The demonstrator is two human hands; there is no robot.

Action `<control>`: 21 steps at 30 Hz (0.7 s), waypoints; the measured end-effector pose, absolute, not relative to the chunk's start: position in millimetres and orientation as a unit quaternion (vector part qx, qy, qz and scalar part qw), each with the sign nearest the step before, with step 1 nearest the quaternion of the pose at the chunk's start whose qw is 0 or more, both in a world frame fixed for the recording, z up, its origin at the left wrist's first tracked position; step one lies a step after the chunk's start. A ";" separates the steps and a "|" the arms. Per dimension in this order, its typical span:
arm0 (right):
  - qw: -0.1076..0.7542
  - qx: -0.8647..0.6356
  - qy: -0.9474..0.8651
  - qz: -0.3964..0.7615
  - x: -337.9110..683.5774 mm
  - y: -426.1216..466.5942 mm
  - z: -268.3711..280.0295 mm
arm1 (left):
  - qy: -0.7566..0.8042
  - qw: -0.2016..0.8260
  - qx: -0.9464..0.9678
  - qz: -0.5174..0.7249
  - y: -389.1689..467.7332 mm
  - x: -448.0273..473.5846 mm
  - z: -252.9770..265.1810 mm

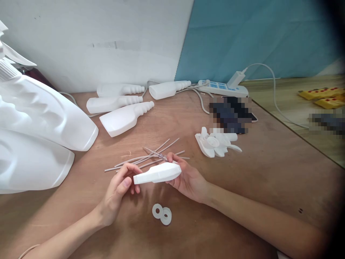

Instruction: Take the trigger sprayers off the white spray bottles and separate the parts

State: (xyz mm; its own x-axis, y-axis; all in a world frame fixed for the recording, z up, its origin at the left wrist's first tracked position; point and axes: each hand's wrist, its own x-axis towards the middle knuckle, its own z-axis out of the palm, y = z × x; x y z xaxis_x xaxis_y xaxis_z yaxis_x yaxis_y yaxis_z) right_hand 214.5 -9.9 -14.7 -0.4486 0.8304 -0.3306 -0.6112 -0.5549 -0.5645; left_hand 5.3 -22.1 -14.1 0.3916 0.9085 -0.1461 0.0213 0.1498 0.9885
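A white, elongated, hollow-looking plastic part (157,172) is held level above the table between both hands. My right hand (188,180) grips its wider right end, fingers closed round it. My left hand (120,190) is at the narrow left end, its fingers curled behind and its thumb in front. A thin pointed metal tool (153,152) with a clear-looking handle reaches my right index finger; whether that hand holds it I cannot tell. Beyond the hands lie several thin straight tubes (129,159). Two white ring washers (166,216) lie overlapping on the table, nearer me.
Large white bottles (48,111) stand close at left. Several white ribbed-neck plastic pieces (121,120) lie at the back. At right are a pile of white plastic parts (214,144), blurred dark devices (229,113), and a power strip (218,87) with cables. Yellow items (318,93) lie beyond the table's edge.
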 end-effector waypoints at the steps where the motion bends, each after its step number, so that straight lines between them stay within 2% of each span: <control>1: 0.429 -0.292 -0.183 0.835 214.8 -10.0 -14.0 | 0.421 0.629 0.557 0.342 -22.3 4.9 -13.6; 8: 0.431 -0.309 -0.254 0.809 211.3 -15.1 -13.4 | 0.382 0.649 0.561 0.343 -22.1 3.8 -12.6; 14: 0.437 -0.329 -0.346 0.763 209.3 -18.8 -14.9 | 0.426 0.577 0.636 0.285 -20.7 6.7 -10.8; 18: 0.433 -0.284 -0.391 0.761 211.1 -21.7 -15.1 | 0.454 0.570 0.585 0.356 -20.2 8.1 -13.5; 21: 0.396 -0.250 -0.461 0.754 214.1 -24.7 -11.6 | 0.473 0.590 0.512 0.407 -20.1 6.4 -18.7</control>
